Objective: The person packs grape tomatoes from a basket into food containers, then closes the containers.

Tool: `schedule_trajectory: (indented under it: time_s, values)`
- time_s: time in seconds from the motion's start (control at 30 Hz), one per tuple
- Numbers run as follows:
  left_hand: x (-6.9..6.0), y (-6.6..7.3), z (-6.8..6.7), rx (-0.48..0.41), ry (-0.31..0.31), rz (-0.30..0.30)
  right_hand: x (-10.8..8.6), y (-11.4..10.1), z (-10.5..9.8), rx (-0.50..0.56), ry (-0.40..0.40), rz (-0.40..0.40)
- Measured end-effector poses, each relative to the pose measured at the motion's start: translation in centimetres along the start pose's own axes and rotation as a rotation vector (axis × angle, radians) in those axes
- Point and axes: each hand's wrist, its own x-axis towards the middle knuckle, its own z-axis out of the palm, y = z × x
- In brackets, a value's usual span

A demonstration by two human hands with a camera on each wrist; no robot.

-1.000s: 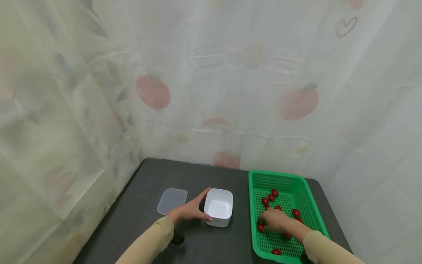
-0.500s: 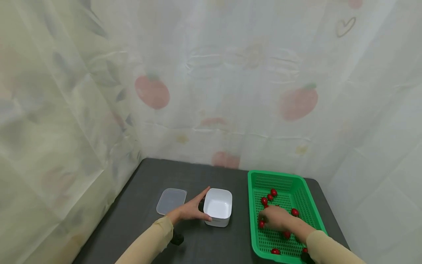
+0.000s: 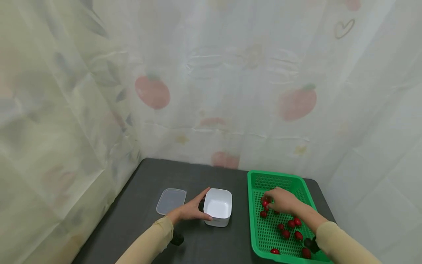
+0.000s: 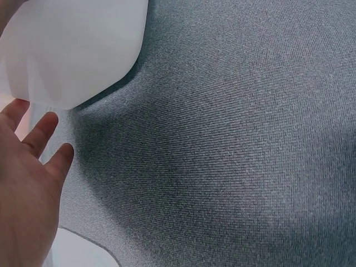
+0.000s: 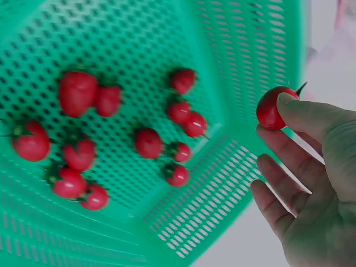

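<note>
My left hand holds a square white container by its left side, thumb at the front and fingers toward the back. In the left wrist view, fingertips touch the white wall. No food shows inside the container. Over the green basket, my right hand pinches a cherry tomato between thumb and index finger. The other fingers stay loosely extended, as the right wrist view shows. Several more cherry tomatoes lie scattered on the basket's floor, some with green stems.
A translucent square lid lies flat on the dark table, left of the container. The basket's raised rim stands at the table's right side. Printed curtains hang behind and on both sides.
My right hand has moved away from the basket's near-left part, up and toward its back, with a tomato in its fingers. The left hand and container have stayed put.
</note>
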Motion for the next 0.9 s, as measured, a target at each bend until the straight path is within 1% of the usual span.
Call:
schedule_trajectory:
  time_s: [0.2, 0.37, 0.57, 0.77, 0.9]
  values:
    - [0.1, 0.2, 0.0, 0.0, 0.009, -0.004, 1.7, -0.7, -2.2, 0.057, 0.033, 0.057]
    - [0.2, 0.2, 0.0, 0.001, 0.009, 0.002, 3.3, -1.7, -3.0, 0.123, 0.029, 0.053]
    - [0.3, 0.2, 0.1, 0.01, 0.008, 0.007, 5.3, -2.9, -2.7, 0.199, 0.006, 0.017]
    - [0.4, 0.1, 0.3, -0.008, 0.011, -0.008, 7.3, -4.5, -1.6, 0.259, -0.029, -0.002]
    - [0.4, 0.0, 0.4, -0.019, 0.015, -0.012, 8.7, -5.8, -0.7, 0.27, -0.06, -0.014]
